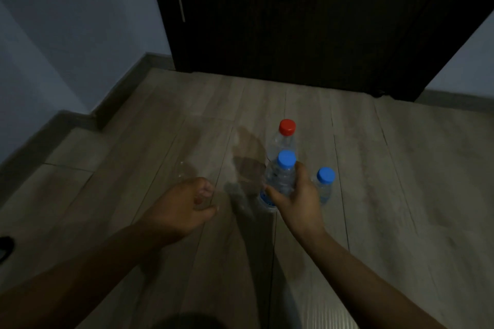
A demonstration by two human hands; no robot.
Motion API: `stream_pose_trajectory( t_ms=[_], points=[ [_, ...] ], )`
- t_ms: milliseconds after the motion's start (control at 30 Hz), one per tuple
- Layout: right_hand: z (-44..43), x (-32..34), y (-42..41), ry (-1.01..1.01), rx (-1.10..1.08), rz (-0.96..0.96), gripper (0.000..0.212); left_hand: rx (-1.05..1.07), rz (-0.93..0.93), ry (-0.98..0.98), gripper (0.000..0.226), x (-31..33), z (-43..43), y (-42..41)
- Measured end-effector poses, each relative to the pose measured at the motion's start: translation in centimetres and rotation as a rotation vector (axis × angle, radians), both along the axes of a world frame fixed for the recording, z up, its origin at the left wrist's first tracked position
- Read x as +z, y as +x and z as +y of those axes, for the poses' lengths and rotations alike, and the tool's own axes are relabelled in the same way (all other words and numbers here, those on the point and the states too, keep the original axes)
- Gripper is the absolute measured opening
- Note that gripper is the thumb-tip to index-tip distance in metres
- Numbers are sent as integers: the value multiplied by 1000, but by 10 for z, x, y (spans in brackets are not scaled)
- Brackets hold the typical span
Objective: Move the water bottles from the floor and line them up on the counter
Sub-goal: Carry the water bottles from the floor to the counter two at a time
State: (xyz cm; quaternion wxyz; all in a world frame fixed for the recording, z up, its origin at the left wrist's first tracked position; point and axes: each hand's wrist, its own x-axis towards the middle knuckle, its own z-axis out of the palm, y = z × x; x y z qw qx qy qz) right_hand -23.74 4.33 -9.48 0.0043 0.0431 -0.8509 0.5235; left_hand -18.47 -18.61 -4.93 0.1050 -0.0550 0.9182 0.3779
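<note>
Right hand (292, 196) grasps a blue-capped bottle (280, 180) over the floor (401, 168). A red-capped bottle (284, 141) and a smaller blue-capped bottle (324, 185) stand just beside it (left hand (184, 203) curled, contents blurred, cannot tell).

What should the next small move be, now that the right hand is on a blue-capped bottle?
Probably lift it straight up: the right hand grips the blue-capped bottle, and the red-capped bottle and a second blue-capped bottle stand close beside it.

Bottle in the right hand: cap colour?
Blue cap on the bottle the right hand grips; head view.
</note>
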Motion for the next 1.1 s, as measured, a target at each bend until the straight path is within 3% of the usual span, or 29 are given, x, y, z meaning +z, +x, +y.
stream_pose_trajectory(
  t_ms=[200,533,767,1100],
  points=[
    [29,-7,43,-12,0,1,56,-6,-6,5,22,-7,3,-22],
    [65,-2,72,29,-42,-48,61,-55,1,101,58,-21,60,-97],
    [77,2,72,-27,-117,-48,56,-27,7,306,57,-26,97,-125],
    [78,2,74,21,-125,-74,61,-1,49,216,58,-17,112,-134]
  ],
)
